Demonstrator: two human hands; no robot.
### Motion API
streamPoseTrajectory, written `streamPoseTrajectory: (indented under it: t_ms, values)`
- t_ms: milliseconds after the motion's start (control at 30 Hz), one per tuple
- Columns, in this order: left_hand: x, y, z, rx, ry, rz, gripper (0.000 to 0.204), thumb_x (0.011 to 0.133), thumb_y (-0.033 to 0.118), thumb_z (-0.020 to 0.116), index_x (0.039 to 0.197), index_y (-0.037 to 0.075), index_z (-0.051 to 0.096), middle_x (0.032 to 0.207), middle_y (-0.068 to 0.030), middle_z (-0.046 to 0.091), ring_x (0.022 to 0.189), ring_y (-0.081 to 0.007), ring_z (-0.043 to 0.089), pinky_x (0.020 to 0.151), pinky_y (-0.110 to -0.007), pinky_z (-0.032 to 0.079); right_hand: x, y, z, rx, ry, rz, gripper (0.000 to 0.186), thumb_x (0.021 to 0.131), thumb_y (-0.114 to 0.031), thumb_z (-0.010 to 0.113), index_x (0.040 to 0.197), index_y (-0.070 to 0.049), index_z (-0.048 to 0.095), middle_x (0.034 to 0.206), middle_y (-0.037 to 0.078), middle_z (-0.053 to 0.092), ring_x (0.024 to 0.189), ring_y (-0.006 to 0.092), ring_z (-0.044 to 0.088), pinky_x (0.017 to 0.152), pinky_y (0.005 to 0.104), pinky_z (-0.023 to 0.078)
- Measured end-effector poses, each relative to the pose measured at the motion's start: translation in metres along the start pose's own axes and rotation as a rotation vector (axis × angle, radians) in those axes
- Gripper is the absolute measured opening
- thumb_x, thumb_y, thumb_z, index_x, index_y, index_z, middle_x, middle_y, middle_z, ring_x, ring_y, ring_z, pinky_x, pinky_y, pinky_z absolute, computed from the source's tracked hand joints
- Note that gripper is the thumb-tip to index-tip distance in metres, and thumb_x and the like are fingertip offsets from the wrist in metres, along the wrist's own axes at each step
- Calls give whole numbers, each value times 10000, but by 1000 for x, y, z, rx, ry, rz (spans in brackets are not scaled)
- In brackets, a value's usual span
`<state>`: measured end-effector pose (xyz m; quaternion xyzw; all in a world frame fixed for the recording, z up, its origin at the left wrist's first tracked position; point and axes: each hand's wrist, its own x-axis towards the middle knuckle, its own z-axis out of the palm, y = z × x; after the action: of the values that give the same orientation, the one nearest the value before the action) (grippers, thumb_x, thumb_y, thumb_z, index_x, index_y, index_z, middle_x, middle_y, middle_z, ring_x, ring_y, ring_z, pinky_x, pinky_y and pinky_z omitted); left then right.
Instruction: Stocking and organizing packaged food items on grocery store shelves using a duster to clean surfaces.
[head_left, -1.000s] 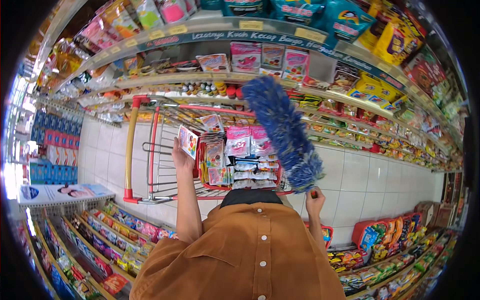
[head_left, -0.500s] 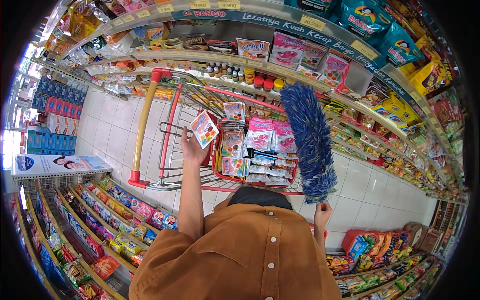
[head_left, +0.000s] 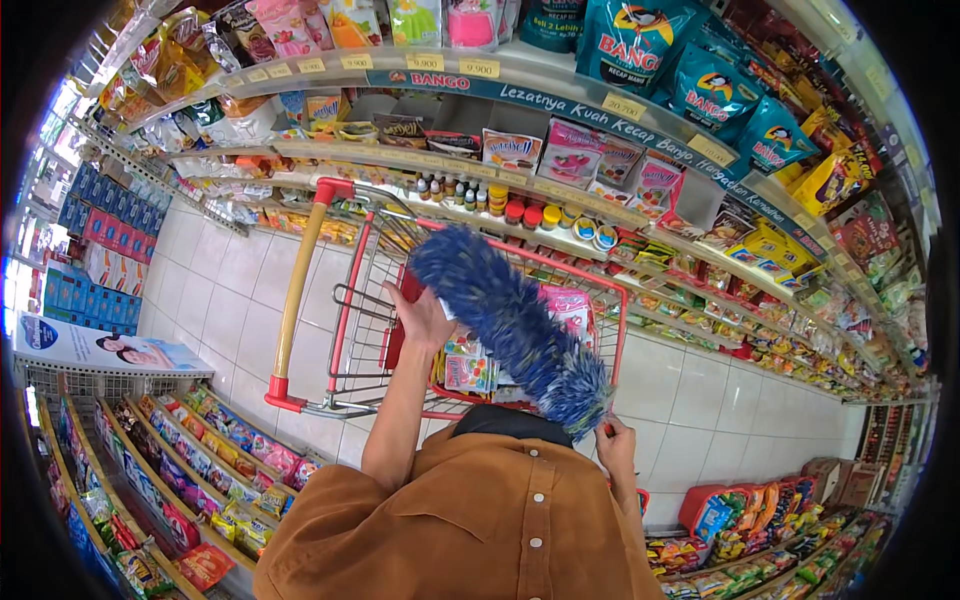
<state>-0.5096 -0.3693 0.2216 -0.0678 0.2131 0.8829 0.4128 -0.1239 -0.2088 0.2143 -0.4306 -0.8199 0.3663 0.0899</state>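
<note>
Head view: gripping a shaggy blue duster (head_left: 510, 325) by its handle in the closed right hand (head_left: 616, 447), slanting it above sachets (head_left: 470, 373) in the shopping cart (head_left: 622, 330); holding the left hand (head_left: 425, 321) thumb-spread, partly hidden; cannot tell whether grasping anything.

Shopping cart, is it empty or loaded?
Loaded: packets show inside the cart, partly hidden by the blue duster.

shaggy, matt fibre duster (head_left: 510, 325), shiny metal-wire trolley (head_left: 351, 292), smooth plastic-looking handle (head_left: 301, 290), glossy plastic pouches (head_left: 630, 45), soft matt cloth shirt (head_left: 460, 500), smooth, slightly shiny floor tiles (head_left: 690, 400)
</note>
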Motion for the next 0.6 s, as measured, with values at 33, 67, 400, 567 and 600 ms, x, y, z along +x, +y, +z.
streamPoseTrajectory:
  t_ms: [33, 67, 400, 567, 600]
  values:
    - [2, -1, -2, -66, -116, -35, 1101, 746, 888, 292, 1472, 60, 277, 1460, -137, 387, 1312, -322, 385, 1080, -493, 288, -1, 4, 7, 7, 58, 14, 217, 817, -232, 660, 908, -37, 689, 627, 200, 598, 607, 398, 615, 569, 421, 471]
    - [4, -3, 4, -67, -126, -28, 1101, 746, 888, 292, 1472, 60, 277, 1460, -137, 387, 1312, -322, 385, 1080, -493, 288, 1, -3, 7, 7, 64, 3, 217, 817, -232, 660, 908, -37, 689, 627, 200, 598, 607, 398, 615, 569, 421, 471]
    - [26, -25, 41, -48, 6, 110, 1080, 752, 880, 293, 1477, 79, 283, 1473, -133, 369, 1357, -316, 332, 1126, -463, 234, 8, -17, -10, -34, 129, -26, 185, 860, -163, 597, 788, 2, 636, 540, 141, 533, 474, 222, 518, 509, 347, 416]
    - [40, -58, 63, 249, 146, 54, 477, 1027, 421, 301, 1427, 168, 361, 1399, -60, 445, 1263, -289, 444, 1073, -560, 291, 13, -16, -32, 15, 157, 144, 195, 832, -213, 642, 845, -20, 668, 658, 199, 619, 588, 353, 606, 570, 399, 461]
    - [47, -64, 61, 250, 146, 51, 477, 1027, 421, 301, 1427, 168, 361, 1399, -60, 445, 1263, -289, 444, 1073, -560, 291, 11, -4, -36, 40, 165, 131, 178, 829, -181, 641, 841, -4, 658, 639, 187, 610, 548, 313, 595, 556, 378, 454]
